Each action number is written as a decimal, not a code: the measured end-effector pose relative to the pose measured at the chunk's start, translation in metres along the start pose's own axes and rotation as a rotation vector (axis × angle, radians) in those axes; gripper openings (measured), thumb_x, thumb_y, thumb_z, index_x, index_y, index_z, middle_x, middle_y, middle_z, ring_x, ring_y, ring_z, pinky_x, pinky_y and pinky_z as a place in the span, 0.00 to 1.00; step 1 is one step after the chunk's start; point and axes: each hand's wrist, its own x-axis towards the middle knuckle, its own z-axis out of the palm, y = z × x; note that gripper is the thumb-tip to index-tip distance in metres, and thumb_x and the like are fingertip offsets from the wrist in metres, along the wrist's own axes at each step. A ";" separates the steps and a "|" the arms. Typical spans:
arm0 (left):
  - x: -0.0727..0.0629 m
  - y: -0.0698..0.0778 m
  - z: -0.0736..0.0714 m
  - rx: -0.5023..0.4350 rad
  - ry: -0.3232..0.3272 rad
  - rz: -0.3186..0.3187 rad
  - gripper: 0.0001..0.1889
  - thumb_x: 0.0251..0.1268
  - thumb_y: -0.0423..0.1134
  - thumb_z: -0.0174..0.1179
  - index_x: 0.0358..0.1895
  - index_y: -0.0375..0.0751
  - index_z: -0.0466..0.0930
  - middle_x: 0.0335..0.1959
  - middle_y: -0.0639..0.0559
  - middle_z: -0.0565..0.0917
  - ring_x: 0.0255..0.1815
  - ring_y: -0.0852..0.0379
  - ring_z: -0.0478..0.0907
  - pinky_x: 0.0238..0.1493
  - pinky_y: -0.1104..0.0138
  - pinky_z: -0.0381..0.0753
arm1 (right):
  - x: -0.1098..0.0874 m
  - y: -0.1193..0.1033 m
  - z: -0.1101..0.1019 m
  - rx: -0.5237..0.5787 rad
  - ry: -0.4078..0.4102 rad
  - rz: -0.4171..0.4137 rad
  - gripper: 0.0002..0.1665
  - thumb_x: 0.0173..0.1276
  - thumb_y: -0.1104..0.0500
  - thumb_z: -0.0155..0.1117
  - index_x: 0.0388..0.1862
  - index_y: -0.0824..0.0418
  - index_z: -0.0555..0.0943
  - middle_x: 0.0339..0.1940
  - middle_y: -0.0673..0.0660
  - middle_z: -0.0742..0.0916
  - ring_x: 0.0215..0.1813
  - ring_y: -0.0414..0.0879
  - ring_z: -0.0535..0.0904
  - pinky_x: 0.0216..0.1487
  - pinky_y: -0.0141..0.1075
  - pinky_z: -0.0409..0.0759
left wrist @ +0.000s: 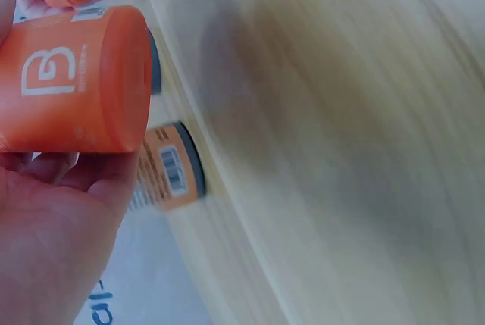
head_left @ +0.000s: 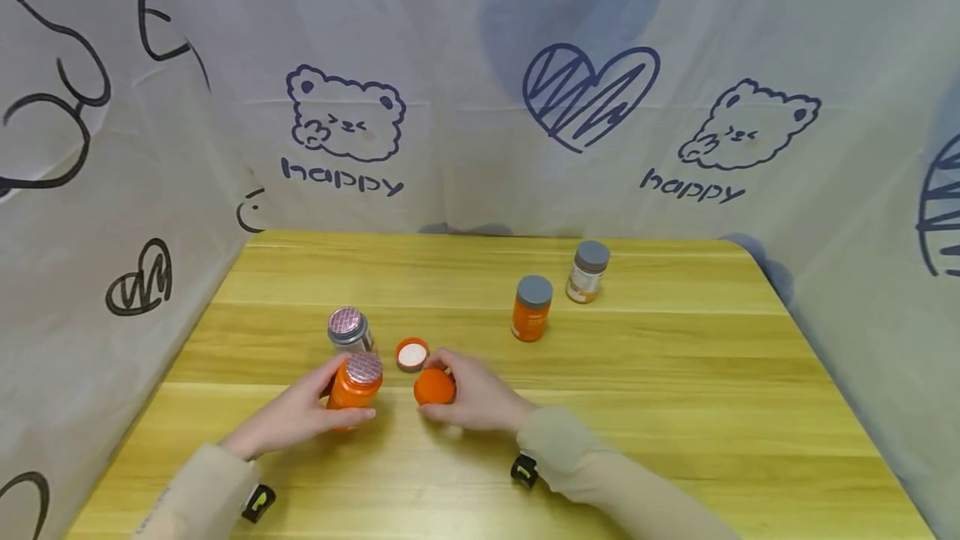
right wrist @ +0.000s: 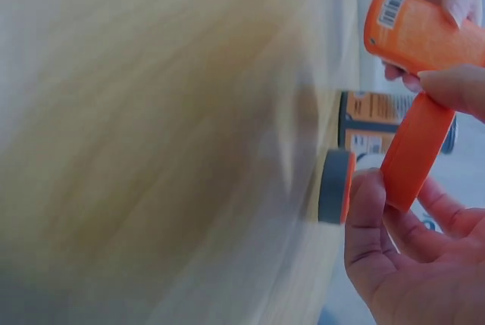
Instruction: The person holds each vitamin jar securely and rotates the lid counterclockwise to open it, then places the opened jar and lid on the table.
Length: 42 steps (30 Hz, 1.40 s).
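Note:
My left hand [head_left: 303, 413] grips an orange jar [head_left: 351, 394] whose mouth is covered by a silvery-pink foil seal. In the left wrist view, the jar's side [left wrist: 68, 105] bears a white logo, and its base is raised off the table. My right hand [head_left: 483, 394] pinches an orange lid [head_left: 434, 387] by its edge between thumb and fingers, held tilted in the right wrist view [right wrist: 418, 151]. Just behind it, a grey lid [head_left: 412, 354] with an orange rim and white liner lies inside up on the table. Another foil-sealed jar [head_left: 360, 338] stands behind the orange jar.
Farther back to the right stand an orange jar with a grey lid [head_left: 531, 319] and a white-and-orange jar with a grey lid [head_left: 586, 277]. The wooden table [head_left: 675, 407] meets a printed cloth backdrop [head_left: 465, 148] at the back and sides.

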 end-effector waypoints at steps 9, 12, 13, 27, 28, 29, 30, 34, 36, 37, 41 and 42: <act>-0.002 -0.008 -0.005 -0.038 -0.019 -0.020 0.35 0.63 0.50 0.69 0.70 0.49 0.65 0.62 0.44 0.79 0.59 0.49 0.77 0.57 0.66 0.79 | 0.011 -0.009 0.017 -0.096 -0.007 -0.011 0.28 0.60 0.52 0.76 0.56 0.56 0.76 0.48 0.50 0.85 0.44 0.37 0.77 0.49 0.27 0.77; -0.001 -0.010 -0.004 -0.053 -0.025 -0.013 0.35 0.63 0.49 0.69 0.70 0.47 0.64 0.62 0.43 0.79 0.60 0.48 0.77 0.57 0.67 0.78 | 0.013 -0.009 0.022 -0.123 -0.008 -0.004 0.28 0.59 0.52 0.76 0.55 0.55 0.76 0.47 0.49 0.84 0.43 0.37 0.76 0.48 0.27 0.76; -0.001 -0.010 -0.004 -0.057 -0.022 -0.014 0.35 0.63 0.49 0.69 0.70 0.47 0.65 0.62 0.43 0.79 0.60 0.49 0.77 0.57 0.67 0.78 | 0.014 -0.009 0.024 -0.135 -0.009 -0.001 0.28 0.59 0.52 0.76 0.55 0.55 0.76 0.47 0.49 0.84 0.43 0.37 0.76 0.48 0.26 0.76; -0.001 -0.015 -0.002 -0.039 0.003 -0.081 0.40 0.62 0.52 0.70 0.73 0.42 0.62 0.67 0.40 0.76 0.67 0.42 0.74 0.66 0.49 0.72 | 0.018 -0.011 0.033 -0.274 0.031 -0.017 0.30 0.57 0.51 0.77 0.56 0.55 0.76 0.50 0.52 0.80 0.47 0.42 0.76 0.50 0.31 0.76; -0.001 -0.015 -0.003 -0.036 0.001 -0.086 0.41 0.62 0.52 0.70 0.73 0.42 0.62 0.67 0.40 0.76 0.67 0.43 0.74 0.66 0.49 0.72 | 0.018 -0.011 0.034 -0.275 0.033 -0.014 0.30 0.57 0.52 0.77 0.56 0.55 0.76 0.50 0.52 0.80 0.48 0.42 0.76 0.50 0.31 0.76; -0.001 -0.016 -0.003 -0.035 0.000 -0.092 0.41 0.62 0.52 0.70 0.74 0.41 0.61 0.67 0.40 0.76 0.67 0.43 0.74 0.66 0.49 0.72 | 0.018 -0.011 0.034 -0.278 0.033 -0.014 0.30 0.57 0.52 0.77 0.56 0.54 0.76 0.50 0.52 0.80 0.48 0.42 0.76 0.50 0.31 0.76; -0.001 -0.016 -0.003 -0.034 0.000 -0.099 0.42 0.62 0.52 0.70 0.74 0.41 0.61 0.67 0.40 0.75 0.67 0.43 0.74 0.67 0.49 0.72 | 0.018 -0.011 0.034 -0.279 0.033 -0.012 0.30 0.57 0.52 0.77 0.56 0.54 0.76 0.50 0.53 0.80 0.48 0.43 0.76 0.50 0.31 0.76; -0.002 -0.015 -0.006 -0.029 -0.001 -0.098 0.43 0.61 0.51 0.70 0.74 0.37 0.59 0.67 0.39 0.76 0.66 0.44 0.75 0.67 0.48 0.73 | 0.019 -0.011 0.035 -0.292 0.022 -0.001 0.30 0.57 0.51 0.77 0.56 0.54 0.76 0.51 0.52 0.80 0.49 0.44 0.76 0.49 0.31 0.75; -0.002 -0.015 -0.007 -0.026 0.001 -0.092 0.43 0.61 0.50 0.70 0.73 0.36 0.60 0.66 0.39 0.77 0.64 0.45 0.76 0.66 0.49 0.75 | 0.019 -0.010 0.035 -0.305 0.017 0.004 0.30 0.57 0.51 0.76 0.56 0.54 0.76 0.51 0.52 0.80 0.49 0.44 0.76 0.49 0.31 0.75; -0.002 -0.015 -0.007 -0.027 0.001 -0.085 0.42 0.61 0.50 0.71 0.73 0.36 0.61 0.65 0.40 0.78 0.63 0.46 0.77 0.65 0.50 0.75 | 0.019 -0.010 0.035 -0.312 0.016 0.004 0.30 0.57 0.50 0.76 0.56 0.54 0.76 0.51 0.52 0.80 0.50 0.44 0.76 0.50 0.31 0.75; -0.002 -0.016 -0.008 -0.030 0.005 -0.069 0.40 0.60 0.49 0.72 0.70 0.36 0.63 0.62 0.42 0.80 0.60 0.49 0.78 0.63 0.53 0.75 | 0.019 -0.009 0.034 -0.326 0.012 0.006 0.31 0.57 0.50 0.76 0.57 0.55 0.76 0.53 0.53 0.80 0.52 0.45 0.76 0.53 0.32 0.75; -0.002 -0.017 -0.008 -0.030 0.005 -0.064 0.39 0.60 0.48 0.72 0.70 0.35 0.64 0.61 0.42 0.80 0.60 0.49 0.78 0.63 0.53 0.75 | 0.019 -0.009 0.034 -0.327 0.010 0.007 0.31 0.57 0.50 0.76 0.58 0.55 0.76 0.53 0.53 0.80 0.52 0.45 0.76 0.54 0.33 0.75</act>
